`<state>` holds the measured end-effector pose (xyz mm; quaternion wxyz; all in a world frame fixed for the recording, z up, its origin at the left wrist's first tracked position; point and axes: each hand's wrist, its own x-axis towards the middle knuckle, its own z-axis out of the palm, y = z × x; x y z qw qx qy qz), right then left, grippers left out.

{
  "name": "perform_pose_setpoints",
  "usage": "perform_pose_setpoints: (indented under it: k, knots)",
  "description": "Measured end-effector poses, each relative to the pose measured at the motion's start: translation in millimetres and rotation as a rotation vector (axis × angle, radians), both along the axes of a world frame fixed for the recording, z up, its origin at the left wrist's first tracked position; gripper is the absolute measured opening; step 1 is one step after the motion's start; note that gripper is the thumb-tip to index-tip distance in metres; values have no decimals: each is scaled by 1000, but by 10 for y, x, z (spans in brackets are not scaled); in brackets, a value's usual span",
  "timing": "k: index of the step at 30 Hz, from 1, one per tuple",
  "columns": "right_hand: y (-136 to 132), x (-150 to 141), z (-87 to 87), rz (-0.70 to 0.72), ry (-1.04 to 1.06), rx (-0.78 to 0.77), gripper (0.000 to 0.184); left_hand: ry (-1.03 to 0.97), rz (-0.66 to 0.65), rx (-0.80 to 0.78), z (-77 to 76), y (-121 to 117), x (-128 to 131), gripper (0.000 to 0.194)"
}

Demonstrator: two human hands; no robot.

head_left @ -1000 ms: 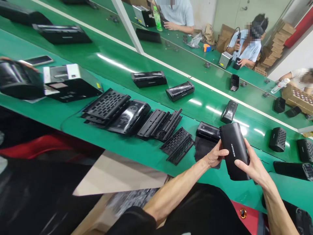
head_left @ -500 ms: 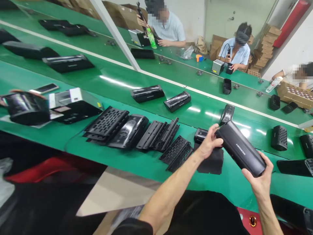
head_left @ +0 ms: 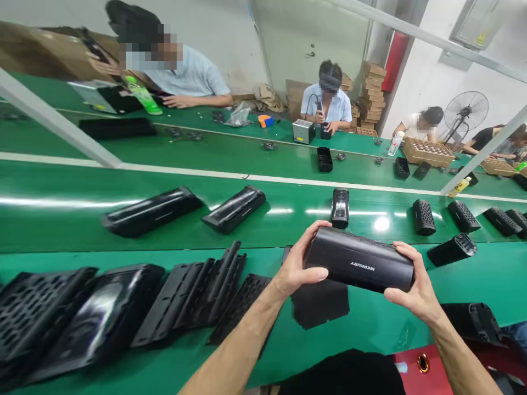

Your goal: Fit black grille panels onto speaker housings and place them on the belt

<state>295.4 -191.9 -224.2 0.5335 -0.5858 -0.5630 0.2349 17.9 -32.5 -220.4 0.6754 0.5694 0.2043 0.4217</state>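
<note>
Between my two hands I hold a black speaker housing, lifted over the green bench, its printed lettering upside down to me. My left hand is closed on the housing's left end, thumb on the front face. Around the right end my right hand is closed, thumb along the lower edge. Beneath the housing lies a black flat sheet, partly hidden by it. Left of my forearm are several perforated black grille panels and narrow black panels. A glossy black housing rests among them.
A green conveyor belt runs past the bench, carrying several black housings, one just beyond my hands. Another housing lies to the right. Co-workers sit across the belt, near a box of round parts. A white post slants at left.
The housing has turned from a steep slant to nearly level, still held in both hands. My view has swung to the right, bringing a fan and more of the line into sight.
</note>
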Motion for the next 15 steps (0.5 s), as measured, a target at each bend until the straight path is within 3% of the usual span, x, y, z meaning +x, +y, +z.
perform_pose_setpoints:
  k: [2,4,6,8,12,15]
  knots:
    - [5,50,96,13,85,-10,92,-111,61,-97,-90,-100,87,90]
    - [55,33,78,-7,227,44,116,-250,123,-252,-216,-224,208,88]
    - [155,-77,-82,-33,352,91,134,-351,151,-438,-376,-371,356,87]
    - [284,-262,-339,-7,413,19,144,-400,155,-604,-539,-531,511,83]
    - [455,-594,-792,35,532,-176,131,-417,161,-743,-760,-821,720,77]
    - [432,-585,-878,5,637,-158,114,-305,100,-747,-829,-904,692,72]
